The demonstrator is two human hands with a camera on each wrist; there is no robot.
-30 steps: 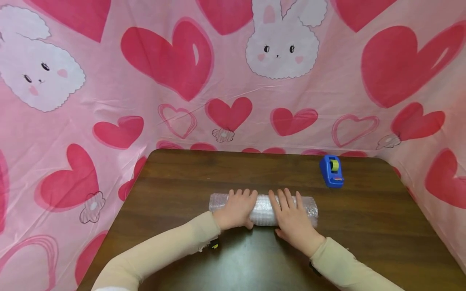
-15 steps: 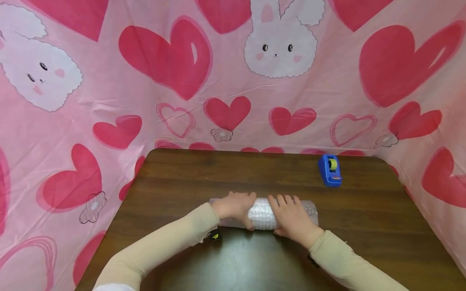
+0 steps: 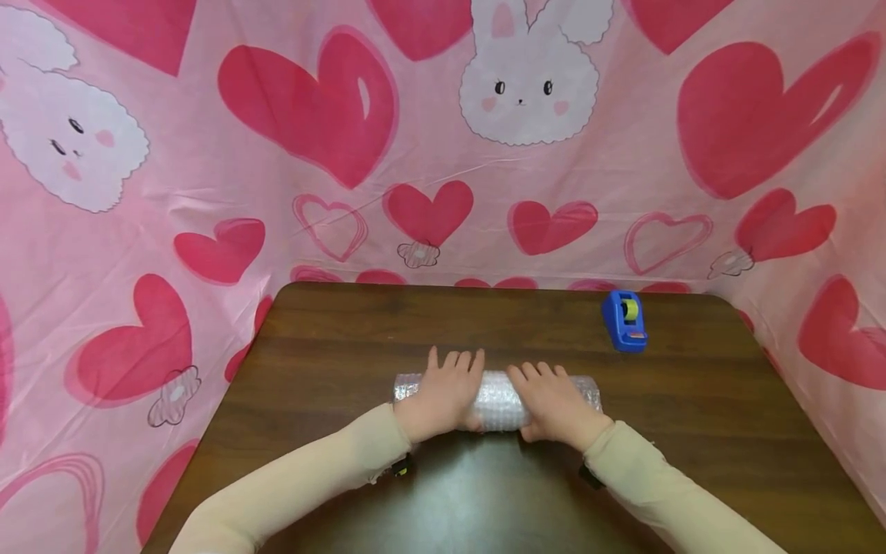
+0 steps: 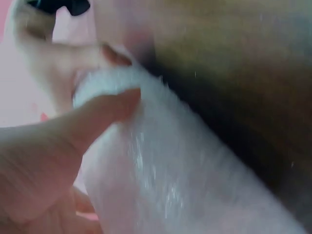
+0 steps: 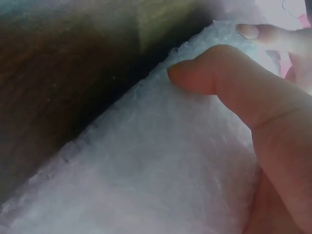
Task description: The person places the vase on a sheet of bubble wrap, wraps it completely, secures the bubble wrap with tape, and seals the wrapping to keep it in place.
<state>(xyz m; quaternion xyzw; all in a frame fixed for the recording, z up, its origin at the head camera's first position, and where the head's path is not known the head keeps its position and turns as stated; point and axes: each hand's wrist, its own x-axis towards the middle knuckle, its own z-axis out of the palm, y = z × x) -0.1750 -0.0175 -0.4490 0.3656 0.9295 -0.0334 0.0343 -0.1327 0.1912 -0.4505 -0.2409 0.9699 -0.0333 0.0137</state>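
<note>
A roll of clear bubble wrap (image 3: 497, 404) lies crosswise on the dark wooden table (image 3: 332, 346). My left hand (image 3: 441, 396) grips its left half, with the fingers over the top and the thumb on the near side. On the right half my right hand (image 3: 559, 404) holds it the same way. Both ends of the roll stick out past the hands. In the left wrist view the left thumb (image 4: 92, 117) presses the blurred bubble wrap (image 4: 165, 175). The right wrist view has the right thumb (image 5: 219, 73) bent against the wrap (image 5: 146, 161). What the roll contains is hidden.
A blue tape dispenser (image 3: 623, 323) with yellow tape stands at the back right of the table. Behind and at both sides hangs a pink curtain (image 3: 429, 69) with hearts and rabbits.
The roll has rolled slightly toward me and then back away. My left hand's fingers drew in and now stretch over the roll again; the right hand has stayed on it, shifting slightly.
</note>
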